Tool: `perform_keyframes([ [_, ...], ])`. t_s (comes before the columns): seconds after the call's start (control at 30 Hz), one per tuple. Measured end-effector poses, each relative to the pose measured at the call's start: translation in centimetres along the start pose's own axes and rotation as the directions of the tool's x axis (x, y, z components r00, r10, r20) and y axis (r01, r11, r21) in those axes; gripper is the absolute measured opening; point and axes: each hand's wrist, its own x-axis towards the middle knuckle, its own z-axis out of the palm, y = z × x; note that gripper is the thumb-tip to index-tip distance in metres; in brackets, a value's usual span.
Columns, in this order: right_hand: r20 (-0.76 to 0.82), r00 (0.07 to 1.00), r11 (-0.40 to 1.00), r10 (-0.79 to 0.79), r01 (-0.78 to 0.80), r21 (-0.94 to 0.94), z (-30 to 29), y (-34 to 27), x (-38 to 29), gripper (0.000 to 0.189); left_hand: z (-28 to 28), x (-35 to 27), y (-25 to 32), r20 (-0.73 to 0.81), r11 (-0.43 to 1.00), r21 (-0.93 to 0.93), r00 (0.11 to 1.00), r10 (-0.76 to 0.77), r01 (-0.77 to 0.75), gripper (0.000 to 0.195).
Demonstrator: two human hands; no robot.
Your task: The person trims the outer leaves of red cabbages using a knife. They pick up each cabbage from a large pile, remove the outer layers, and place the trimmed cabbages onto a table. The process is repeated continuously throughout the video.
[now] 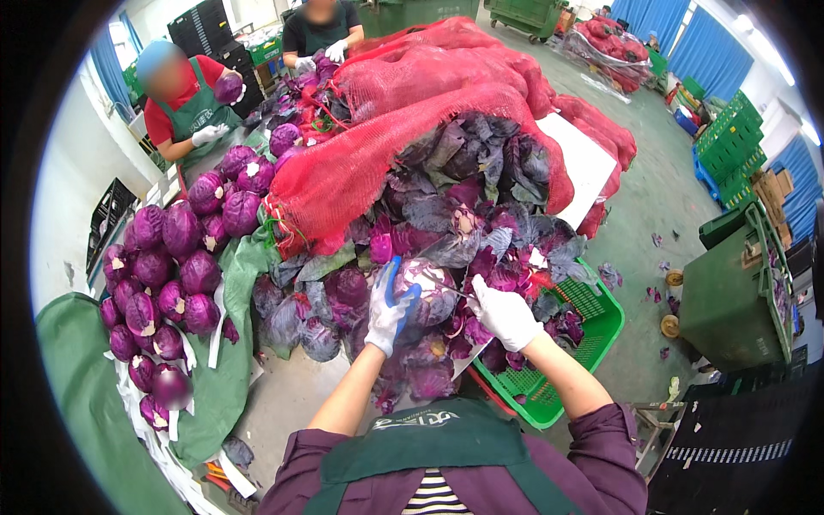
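Observation:
A red cabbage [432, 297] lies in front of me, its pale cut stem side facing up. My left hand [389, 309], in a white glove with blue coating, grips its left side with the thumb towards the stem. In my white-gloved right hand [508, 315] is a knife [456, 292], its thin blade reaching over the cabbage's cut face. Loose dark outer leaves [315, 322] surround both hands. Just beyond, a red mesh sack [335, 187] gapes towards me, with untrimmed cabbages [476, 154] inside its mouth.
Trimmed red cabbages [164, 270] are piled on the left by a green cloth [225, 360]. A green plastic basket [547, 412] holding leaves stands below my right arm. Two people [193, 96] handle cabbages across the table. A green wheeled bin [727, 302] stands at right.

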Motion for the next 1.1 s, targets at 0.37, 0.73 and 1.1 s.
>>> perform_keyframes([
  [0.37,-0.092,0.993,0.861,-0.077,0.020,-0.509,2.1,1.1,1.5,0.036,0.0,0.3,0.0,0.013,0.985,-0.158,0.998,-0.068,0.069,0.069],
  [0.73,-0.125,0.969,0.976,0.215,-0.208,0.067,6.0,-0.8,0.3,0.020,0.0,0.5,0.1,0.036,0.920,-0.362,0.989,-0.144,0.148,0.071],
  [1.1,-0.075,0.669,0.594,0.739,-0.595,0.541,3.4,-1.4,1.8,0.032,-0.5,-0.2,-0.8,-0.016,0.956,-0.270,0.992,-0.126,0.117,0.064],
])
